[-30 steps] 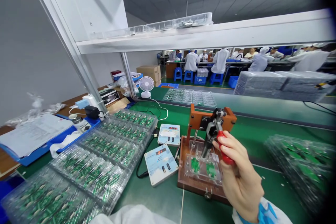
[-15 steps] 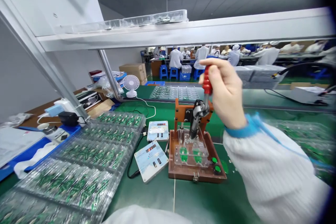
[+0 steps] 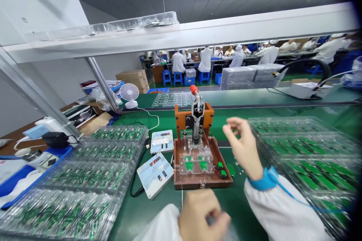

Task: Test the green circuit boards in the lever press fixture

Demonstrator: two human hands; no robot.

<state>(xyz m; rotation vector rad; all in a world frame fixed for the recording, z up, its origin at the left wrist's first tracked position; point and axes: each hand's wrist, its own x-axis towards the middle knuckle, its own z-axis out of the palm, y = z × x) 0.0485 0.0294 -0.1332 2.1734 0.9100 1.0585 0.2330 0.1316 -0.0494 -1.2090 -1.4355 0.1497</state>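
On the green counter [image 3: 152, 214], in the middle of the view: a test jig [image 3: 194, 120] with a brown wooden base [image 3: 202, 184], placed between plastic trays of circuit boards on the left [image 3: 98, 169] and on the right [image 3: 302, 150]. On the base, a clear acrylic plate [image 3: 195, 165] with two green circuit boards [image 3: 189, 163] side by side in their places. Above them, a lever with red tip [image 3: 194, 89], standing almost upright, and a metal rod [image 3: 195, 137] going down toward the plate; exact contact with the boards not clear from this view.

Right hand [image 3: 244, 147] beside the jig, over the counter, with the grip open: thumb and forefinger curved, a small gap between them, nothing visible inside. Just below it, one loose green board [image 3: 231, 169] lying flat on the counter, near two green buttons [image 3: 220, 165]. Left hand [image 3: 198, 214] at the lower edge of the view, fingers curled, the grip too blurred to tell.

For careful work here: boards flat in their places, fingers away from the rod, and the loose board lifted by its edges. Two digital testers [image 3: 155, 175] to the left of the jig, with their displays lit.
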